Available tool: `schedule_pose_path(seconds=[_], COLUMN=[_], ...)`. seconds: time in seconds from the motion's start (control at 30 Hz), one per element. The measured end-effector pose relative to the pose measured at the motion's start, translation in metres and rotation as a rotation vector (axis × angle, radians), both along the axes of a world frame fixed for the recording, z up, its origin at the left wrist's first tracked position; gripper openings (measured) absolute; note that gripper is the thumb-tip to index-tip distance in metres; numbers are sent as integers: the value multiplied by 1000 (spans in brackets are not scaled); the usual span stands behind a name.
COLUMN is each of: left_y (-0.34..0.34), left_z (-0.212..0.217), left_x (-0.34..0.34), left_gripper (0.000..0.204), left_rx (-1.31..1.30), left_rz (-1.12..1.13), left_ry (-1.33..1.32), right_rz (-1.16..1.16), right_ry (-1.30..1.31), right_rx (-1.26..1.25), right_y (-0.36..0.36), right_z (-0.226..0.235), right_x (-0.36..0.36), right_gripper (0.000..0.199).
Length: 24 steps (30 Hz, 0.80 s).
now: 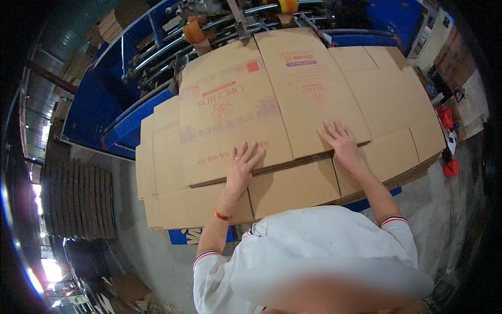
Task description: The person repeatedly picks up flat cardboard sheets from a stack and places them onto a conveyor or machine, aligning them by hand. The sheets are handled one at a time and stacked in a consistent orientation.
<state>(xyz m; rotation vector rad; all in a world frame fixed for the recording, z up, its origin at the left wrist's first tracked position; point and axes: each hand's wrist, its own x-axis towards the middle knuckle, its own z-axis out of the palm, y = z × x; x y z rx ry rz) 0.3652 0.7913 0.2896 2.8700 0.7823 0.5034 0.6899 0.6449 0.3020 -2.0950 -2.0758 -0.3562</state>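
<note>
A flat brown cardboard sheet [251, 104] with printed markings lies on top of a stack of flattened cartons [293, 188]. My left hand [243, 165] rests flat on the sheet's near edge, fingers spread. My right hand [342, 141] also lies flat with fingers apart, at the near edge further right. Neither hand grips anything. An orange band sits on my left wrist.
A blue machine [125, 89] with metal rollers and orange wheels [193, 31] stands behind the stack. A pile of wooden pallets or boards [78, 199] sits on the floor at left. Red objects [449, 167] and boxes lie at right. Grey concrete floor surrounds the stack.
</note>
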Motion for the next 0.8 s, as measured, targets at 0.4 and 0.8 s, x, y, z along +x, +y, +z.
schedule_pose_path(seconds=[0.4,0.8], left_y=[154,-17], left_z=[26,-102], left_x=[63,-231], left_gripper=[64,60], left_rx=[217,383], left_rz=[337,1658], left_ry=[48,659], right_rz=[-207,-417], right_ry=[32,581], right_rx=[254,214], right_y=[206,2], right_z=[-24,-43], right_x=[111,156], right_gripper=[66,34])
